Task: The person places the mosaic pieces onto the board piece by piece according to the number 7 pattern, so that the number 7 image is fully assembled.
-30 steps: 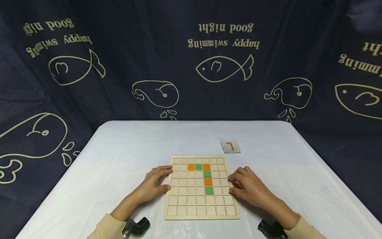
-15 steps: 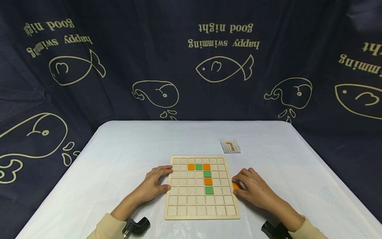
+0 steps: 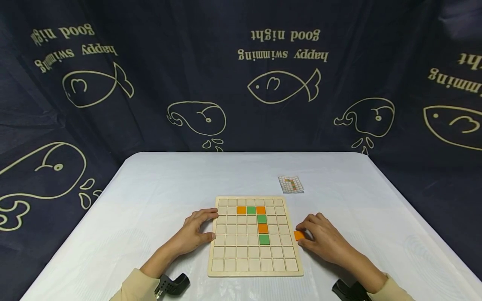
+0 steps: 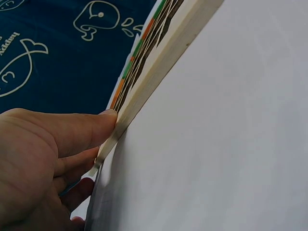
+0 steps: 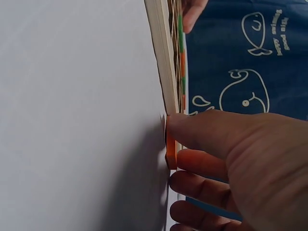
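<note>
A square wooden grid board (image 3: 255, 274) lies on the white table. Orange and green square tiles fill several of its cells in a bent line, among them a green tile (image 3: 264, 239) at the line's near end. My left hand (image 3: 193, 234) rests against the board's left edge, thumb and fingertips touching the rim. Just off the right edge, my right hand (image 3: 320, 238) has an orange tile (image 3: 299, 235) between thumb and index finger. In the right wrist view, the thumb rests on that orange tile (image 5: 171, 149) beside the board's side.
Behind the board, toward its right, lies a small card (image 3: 291, 184) printed with a grid and a coloured pattern. A dark curtain (image 3: 241, 125) with fish and whale drawings hangs beyond the table's far edge. Black devices (image 3: 174, 285) are strapped to both wrists.
My right hand has shifted slightly right, away from the board's edge, and the orange tile by its fingers shows more fully. The left hand and the tiles on the board stay put.
</note>
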`<state>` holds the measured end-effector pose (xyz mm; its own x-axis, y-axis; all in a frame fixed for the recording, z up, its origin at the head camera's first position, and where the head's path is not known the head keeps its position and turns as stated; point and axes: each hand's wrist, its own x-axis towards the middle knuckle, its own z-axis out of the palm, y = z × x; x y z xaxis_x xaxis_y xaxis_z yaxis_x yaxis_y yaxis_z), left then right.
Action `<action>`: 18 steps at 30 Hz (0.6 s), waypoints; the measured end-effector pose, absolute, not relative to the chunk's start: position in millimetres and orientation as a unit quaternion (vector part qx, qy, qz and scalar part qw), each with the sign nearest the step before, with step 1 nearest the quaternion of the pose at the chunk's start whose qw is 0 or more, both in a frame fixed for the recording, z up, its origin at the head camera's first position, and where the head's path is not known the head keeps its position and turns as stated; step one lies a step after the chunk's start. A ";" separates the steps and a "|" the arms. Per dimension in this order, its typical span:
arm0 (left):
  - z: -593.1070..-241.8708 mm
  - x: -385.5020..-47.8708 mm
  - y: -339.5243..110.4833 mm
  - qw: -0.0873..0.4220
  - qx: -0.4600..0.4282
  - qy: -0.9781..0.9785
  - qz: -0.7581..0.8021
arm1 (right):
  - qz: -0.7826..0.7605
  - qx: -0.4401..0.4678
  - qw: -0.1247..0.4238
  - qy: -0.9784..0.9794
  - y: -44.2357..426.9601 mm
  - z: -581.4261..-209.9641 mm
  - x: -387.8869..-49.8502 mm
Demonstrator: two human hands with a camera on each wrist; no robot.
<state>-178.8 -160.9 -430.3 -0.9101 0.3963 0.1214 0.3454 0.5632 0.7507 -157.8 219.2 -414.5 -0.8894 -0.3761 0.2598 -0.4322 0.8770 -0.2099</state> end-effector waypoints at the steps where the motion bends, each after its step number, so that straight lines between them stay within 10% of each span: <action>1: -430.5 -178.8 -161.0 0.030 0.210 0.884 0.418 | 0.131 0.211 0.107 -0.963 219.3 -414.6 -157.8; 18: -430.4 -178.7 -160.8 0.032 0.207 0.884 0.418 | 0.133 0.211 0.110 -0.962 222.3 -416.9 -157.8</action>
